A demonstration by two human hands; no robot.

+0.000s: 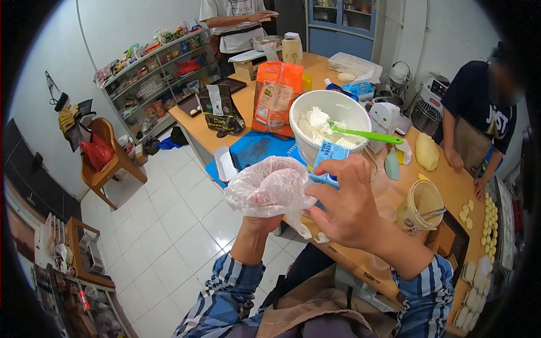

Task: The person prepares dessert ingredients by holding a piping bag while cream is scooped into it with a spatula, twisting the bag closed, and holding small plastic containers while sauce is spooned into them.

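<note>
A clear, crumpled plastic bag (282, 169) is draped over my left hand (260, 222), its fingers showing only dimly through the film. They look curled round the bag from below, and its mouth is spread above them. My right hand (352, 211) pinches the bag's right edge between thumb and fingers, and a twisted tail hangs beneath. Just beyond my right fingers is a blue milk carton (331, 153). Behind it stands a white bowl (300, 119) holding white cream (317, 120) and a green-handled spatula (369, 134).
An orange bag (277, 96) and a dark sugar bag (221, 110) stand on the wooden table (256, 76). At right are a tub (420, 205), a dough lump (426, 152) and several dough pieces (489, 225). One person (479, 107) works at right, another (236, 28) at the back.
</note>
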